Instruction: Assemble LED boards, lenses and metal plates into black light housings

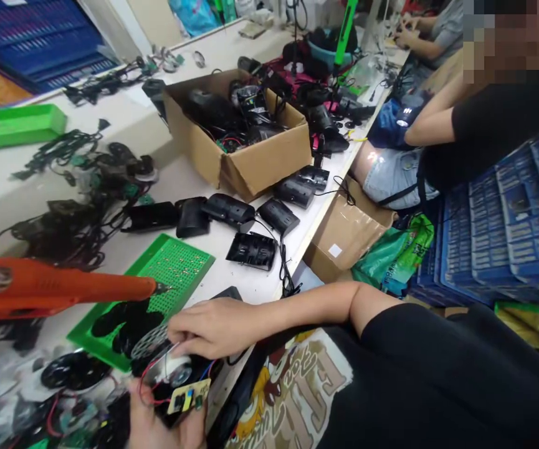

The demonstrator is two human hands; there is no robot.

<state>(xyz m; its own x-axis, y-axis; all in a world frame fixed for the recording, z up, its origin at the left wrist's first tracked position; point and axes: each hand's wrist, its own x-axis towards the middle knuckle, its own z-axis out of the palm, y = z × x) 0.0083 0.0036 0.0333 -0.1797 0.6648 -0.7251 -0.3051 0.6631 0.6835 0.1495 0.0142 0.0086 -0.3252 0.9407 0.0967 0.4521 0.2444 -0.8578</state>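
Observation:
My left hand (161, 424) cradles a black speaker unit (171, 380) from below, at the bottom of the view. My right hand (208, 327) lies across its top, with the fingers near a round metal mesh grille (150, 342). A silver speaker magnet (173, 369) faces up beside a small circuit board (188, 396), and red and blue wires loop around them. An orange electric screwdriver (49, 287) reaches in from the left, its bit just above my right hand, and no hand holds it in view.
A green pegboard tray (171, 268) holding black round parts sits beyond my hands. Black plastic housings (227, 211) line the table. A cardboard box (264, 159) holds black parts and wires. A seated co-worker's arm (437, 112) rests at right, above blue crates (507, 224).

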